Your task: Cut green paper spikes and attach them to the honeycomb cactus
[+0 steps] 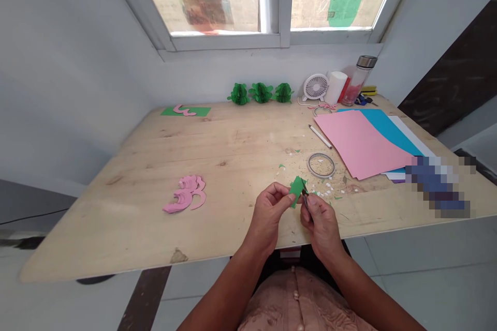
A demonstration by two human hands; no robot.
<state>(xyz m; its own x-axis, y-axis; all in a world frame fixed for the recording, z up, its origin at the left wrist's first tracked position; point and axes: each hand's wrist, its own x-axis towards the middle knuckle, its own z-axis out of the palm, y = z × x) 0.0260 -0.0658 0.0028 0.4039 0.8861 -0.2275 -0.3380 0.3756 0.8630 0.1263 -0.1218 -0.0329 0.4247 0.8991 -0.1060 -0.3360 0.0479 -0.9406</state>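
Note:
Near the table's front edge, my left hand [274,204] pinches a small piece of green paper [296,189] between thumb and fingers. My right hand [320,220] is closed around a pair of dark scissors [305,192], whose blades lie against the paper's right edge. Most of the scissors' handles are hidden by my fingers. Just beyond my hands a roll of clear tape [321,165] lies flat, with small white and green paper scraps [328,186] scattered round it.
Pink cut-paper curls [186,194] lie at left; pink strips rest on a green sheet [202,111] at the back left. Green folded-paper shapes [261,92] stand by the wall. At right are a white pen [320,136], pink sheets [361,139], a small fan [316,87] and a bottle [359,83].

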